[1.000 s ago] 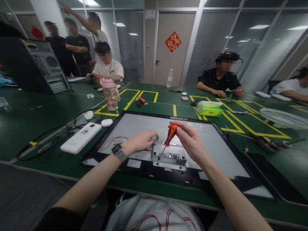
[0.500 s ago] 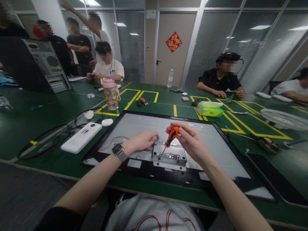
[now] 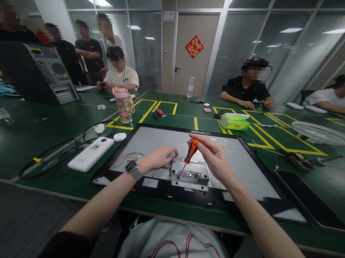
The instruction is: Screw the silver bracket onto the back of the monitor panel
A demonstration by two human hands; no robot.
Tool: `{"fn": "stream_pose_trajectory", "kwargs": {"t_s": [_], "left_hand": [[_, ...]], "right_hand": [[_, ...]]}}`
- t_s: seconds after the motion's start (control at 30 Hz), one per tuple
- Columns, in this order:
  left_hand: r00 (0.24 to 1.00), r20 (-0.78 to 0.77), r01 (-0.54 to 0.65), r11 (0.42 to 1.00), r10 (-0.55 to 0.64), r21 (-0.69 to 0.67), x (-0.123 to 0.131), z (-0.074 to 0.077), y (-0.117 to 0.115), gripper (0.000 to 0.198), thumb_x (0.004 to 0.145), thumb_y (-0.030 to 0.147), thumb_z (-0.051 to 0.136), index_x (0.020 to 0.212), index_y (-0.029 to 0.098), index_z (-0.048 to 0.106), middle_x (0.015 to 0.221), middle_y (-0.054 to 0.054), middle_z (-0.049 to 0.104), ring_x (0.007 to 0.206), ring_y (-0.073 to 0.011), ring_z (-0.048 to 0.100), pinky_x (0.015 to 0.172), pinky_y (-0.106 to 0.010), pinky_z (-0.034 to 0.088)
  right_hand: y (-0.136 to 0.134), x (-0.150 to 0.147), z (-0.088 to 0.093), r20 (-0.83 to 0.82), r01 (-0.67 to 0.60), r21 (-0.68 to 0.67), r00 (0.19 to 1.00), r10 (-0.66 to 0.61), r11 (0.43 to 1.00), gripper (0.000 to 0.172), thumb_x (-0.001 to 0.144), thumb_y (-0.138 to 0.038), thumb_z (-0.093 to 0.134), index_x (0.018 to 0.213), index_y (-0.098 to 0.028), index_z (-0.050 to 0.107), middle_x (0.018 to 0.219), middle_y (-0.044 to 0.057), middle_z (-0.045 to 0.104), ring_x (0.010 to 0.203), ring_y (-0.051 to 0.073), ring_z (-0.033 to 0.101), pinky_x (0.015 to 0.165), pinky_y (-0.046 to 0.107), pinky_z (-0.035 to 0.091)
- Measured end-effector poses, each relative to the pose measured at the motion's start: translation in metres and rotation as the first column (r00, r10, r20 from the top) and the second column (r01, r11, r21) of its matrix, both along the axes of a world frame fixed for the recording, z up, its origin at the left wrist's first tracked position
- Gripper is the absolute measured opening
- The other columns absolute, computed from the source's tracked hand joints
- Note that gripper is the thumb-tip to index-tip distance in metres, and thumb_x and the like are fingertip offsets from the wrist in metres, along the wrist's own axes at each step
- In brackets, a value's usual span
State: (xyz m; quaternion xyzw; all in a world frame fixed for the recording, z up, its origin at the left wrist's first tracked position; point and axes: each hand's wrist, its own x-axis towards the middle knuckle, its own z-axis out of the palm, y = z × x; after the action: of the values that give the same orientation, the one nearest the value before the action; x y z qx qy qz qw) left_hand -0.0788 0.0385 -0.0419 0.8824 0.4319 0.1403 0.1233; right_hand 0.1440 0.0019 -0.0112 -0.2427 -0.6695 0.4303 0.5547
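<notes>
An orange-and-black screwdriver (image 3: 192,149) is in my right hand (image 3: 215,156), its handle against my fingers near the top. The screwdriver's shaft slants down to the left end of a silver metal bracket (image 3: 196,181), where its tip meets a dark spot, too small to make out. My left hand (image 3: 160,157) lies over the panel, fingers stretched to the bracket's upper left corner; whether they press on it I cannot tell. Beneath both hands lies a large flat display panel (image 3: 147,136) with a black frame and whitish back. Thin wires (image 3: 123,158) run left of the bracket.
A white power bank (image 3: 91,153), a white rounded case (image 3: 120,137) and black cables (image 3: 52,157) lie to the left. Behind stand a pink-lidded bottle (image 3: 124,107) and a tissue pack (image 3: 235,122). A black phone-like slab (image 3: 310,199) lies right. People sit across the table.
My right hand's fingers have straightened and shifted slightly around the screwdriver handle, which leans a little differently. My left hand and the bracket stay put. A person's raised arm at the back left has dropped.
</notes>
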Motion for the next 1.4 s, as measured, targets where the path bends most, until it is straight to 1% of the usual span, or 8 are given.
{"fn": "stream_pose_trajectory", "kwargs": {"t_s": [0.17, 0.37, 0.53, 0.77, 0.9, 1.0, 1.2, 1.4], "left_hand": [[1.0, 0.007, 0.01, 1.0, -0.01, -0.001, 0.0, -0.002, 0.002, 0.032, 0.089, 0.011, 0.046, 0.113, 0.018, 0.066, 0.102, -0.006, 0.072, 0.091, -0.0203, 0.065, 0.084, -0.029, 0.048], [1.0, 0.0, 0.002, 1.0, -0.002, 0.012, 0.0, -0.003, 0.002, 0.03, 0.09, 0.012, 0.046, 0.111, 0.018, 0.067, 0.099, -0.006, 0.072, 0.087, -0.0202, 0.065, 0.082, -0.028, 0.048], [1.0, 0.006, 0.004, 1.0, -0.004, 0.015, 0.0, -0.003, 0.002, 0.03, 0.09, 0.013, 0.046, 0.111, 0.018, 0.066, 0.1, -0.007, 0.072, 0.089, -0.0207, 0.066, 0.082, -0.028, 0.048], [1.0, -0.003, 0.003, 1.0, -0.003, 0.001, 0.001, 0.0, 0.0, 0.032, 0.09, 0.012, 0.045, 0.112, 0.018, 0.066, 0.103, -0.007, 0.072, 0.091, -0.0208, 0.066, 0.084, -0.029, 0.048], [1.0, -0.01, -0.003, 1.0, 0.003, 0.005, 0.001, 0.001, 0.0, 0.032, 0.09, 0.011, 0.045, 0.112, 0.018, 0.067, 0.101, -0.007, 0.072, 0.089, -0.0203, 0.066, 0.084, -0.028, 0.049], [1.0, -0.011, 0.0, 1.0, 0.0, 0.01, 0.002, 0.001, 0.0, 0.031, 0.09, 0.011, 0.046, 0.112, 0.018, 0.067, 0.101, -0.007, 0.072, 0.089, -0.0202, 0.066, 0.085, -0.028, 0.048], [1.0, -0.022, 0.003, 1.0, -0.003, 0.005, 0.002, 0.001, 0.0, 0.032, 0.09, 0.01, 0.045, 0.114, 0.017, 0.066, 0.101, -0.007, 0.072, 0.09, -0.0202, 0.066, 0.085, -0.029, 0.048], [1.0, -0.018, 0.001, 1.0, 0.0, 0.018, 0.001, -0.001, 0.001, 0.03, 0.09, 0.013, 0.046, 0.112, 0.018, 0.066, 0.101, -0.007, 0.072, 0.09, -0.0216, 0.066, 0.084, -0.03, 0.049]], "right_hand": [[0.0, -0.002, -0.001, -0.113, -0.045, -0.048, 0.993, 0.039, 0.998, 0.015, 0.076, -0.039, 0.081, 0.084, -0.027, 0.077, 0.089, 0.001, 0.067, 0.08, 0.016, 0.064, 0.074, 0.031, 0.052], [-0.006, -0.004, 0.008, -0.2, -0.216, -0.18, 0.963, 0.179, 0.96, 0.023, 0.081, -0.043, 0.075, 0.099, -0.028, 0.077, 0.093, 0.003, 0.075, 0.095, 0.02, 0.068, 0.095, 0.038, 0.049], [-0.007, -0.004, 0.011, -0.224, -0.245, -0.242, 0.956, 0.192, 0.939, 0.029, 0.077, -0.042, 0.079, 0.101, -0.026, 0.078, 0.102, 0.005, 0.076, 0.103, 0.022, 0.067, 0.103, 0.041, 0.045], [0.001, -0.002, 0.002, -0.117, 0.009, -0.123, 0.993, -0.023, 0.992, 0.021, 0.075, -0.04, 0.081, 0.091, -0.027, 0.078, 0.086, 0.0, 0.072, 0.078, 0.016, 0.064, 0.082, 0.033, 0.052], [0.002, -0.002, 0.001, -0.084, 0.029, -0.109, 0.996, -0.039, 0.994, 0.029, 0.081, -0.046, 0.074, 0.102, -0.027, 0.078, 0.105, 0.004, 0.075, 0.098, 0.021, 0.066, 0.096, 0.038, 0.048], [0.001, -0.002, 0.001, -0.106, -0.022, -0.133, 0.994, 0.008, 0.991, 0.03, 0.081, -0.047, 0.075, 0.105, -0.029, 0.077, 0.105, 0.004, 0.076, 0.103, 0.022, 0.067, 0.101, 0.04, 0.046], [-0.001, -0.004, 0.001, -0.189, -0.125, -0.161, 0.977, 0.094, 0.979, 0.022, 0.073, -0.046, 0.083, 0.086, -0.029, 0.077, 0.091, 0.0, 0.073, 0.087, 0.017, 0.067, 0.093, 0.036, 0.05], [-0.005, -0.004, 0.007, -0.196, -0.237, -0.193, 0.96, 0.199, 0.952, 0.028, 0.083, -0.044, 0.073, 0.105, -0.026, 0.075, 0.094, 0.005, 0.076, 0.095, 0.021, 0.07, 0.1, 0.044, 0.048]]}}
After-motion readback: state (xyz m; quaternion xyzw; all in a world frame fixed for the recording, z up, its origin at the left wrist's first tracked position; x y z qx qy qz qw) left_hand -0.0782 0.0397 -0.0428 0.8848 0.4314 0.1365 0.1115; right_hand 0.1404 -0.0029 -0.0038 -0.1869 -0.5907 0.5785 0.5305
